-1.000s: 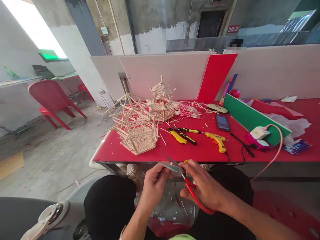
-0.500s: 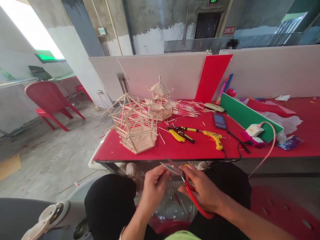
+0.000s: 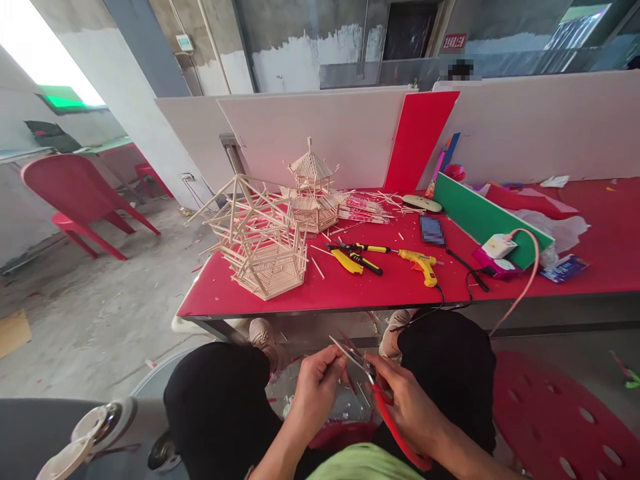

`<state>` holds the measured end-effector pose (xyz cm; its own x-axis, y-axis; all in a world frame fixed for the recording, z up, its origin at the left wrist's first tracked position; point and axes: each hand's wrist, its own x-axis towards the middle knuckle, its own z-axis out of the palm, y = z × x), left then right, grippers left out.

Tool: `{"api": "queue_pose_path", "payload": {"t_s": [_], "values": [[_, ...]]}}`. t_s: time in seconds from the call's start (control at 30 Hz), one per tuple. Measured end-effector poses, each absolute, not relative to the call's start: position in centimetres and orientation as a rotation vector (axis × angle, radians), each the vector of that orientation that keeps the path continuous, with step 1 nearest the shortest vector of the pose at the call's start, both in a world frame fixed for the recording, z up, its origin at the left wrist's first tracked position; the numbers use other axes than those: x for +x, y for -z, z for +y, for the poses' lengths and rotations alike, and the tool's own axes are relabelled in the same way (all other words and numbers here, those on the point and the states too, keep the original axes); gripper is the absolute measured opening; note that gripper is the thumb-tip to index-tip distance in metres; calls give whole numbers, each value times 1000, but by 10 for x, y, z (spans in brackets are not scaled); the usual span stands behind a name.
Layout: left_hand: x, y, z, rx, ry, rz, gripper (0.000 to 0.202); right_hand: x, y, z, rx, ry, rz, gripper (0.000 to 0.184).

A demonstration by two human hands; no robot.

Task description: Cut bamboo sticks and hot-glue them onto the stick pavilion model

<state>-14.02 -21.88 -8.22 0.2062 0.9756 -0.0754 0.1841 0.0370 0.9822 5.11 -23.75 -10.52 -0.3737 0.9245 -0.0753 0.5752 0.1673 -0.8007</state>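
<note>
Over my lap, my right hand (image 3: 403, 393) is wrapped round the red handles of a pair of scissors (image 3: 385, 403), whose blades point up and to the left. My left hand (image 3: 317, 387) is closed in a pinch right beside the blades; what sits between its fingertips is too small to make out. On the red table (image 3: 280, 308) ahead stands an open stick frame (image 3: 267, 267) with a six-sided base. Behind it is a small stick pagoda (image 3: 313, 180) with a pointed roof.
Pliers (image 3: 350, 260) and a yellow glue gun (image 3: 420, 265) lie mid-table, with a phone (image 3: 432, 231) behind. A green board (image 3: 493, 217) and a charger with a pink cable (image 3: 500, 245) are at the right. A red stool (image 3: 545, 407) stands beside me; a lidded cup (image 3: 107, 427) is at lower left.
The scissors and both hands have shifted slightly down in view, and the blades look closer together. The camera has tilted and moved a little, so the table sits higher and further left.
</note>
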Motion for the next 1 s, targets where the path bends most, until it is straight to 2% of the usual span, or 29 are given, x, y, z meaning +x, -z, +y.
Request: {"api": "queue_pose_path", "payload": {"t_s": [0.17, 0.37, 0.5, 0.67, 0.83, 1.0], "values": [[-144, 72, -212, 1391, -847, 1150, 38, 57, 107, -233, -1362, -972, -2085, 64], [-148, 66, -208, 1358, -842, 1123, 40, 56, 98, -223, -1316, -920, -2106, 56], [-147, 70, -207, 1215, -824, 1114, 38, 55, 103, -224, -1314, -1014, -2051, 53], [-149, 73, -201, 1144, -785, 1071, 37, 59, 107, -224, -1357, -990, -2060, 61], [-153, 71, -194, 1273, -845, 1085, 45, 58, 99, -216, -1394, -918, -2135, 63], [-158, 69, -189, 1360, -846, 1085, 41, 57, 94, -211, -1357, -927, -2188, 71]]}}
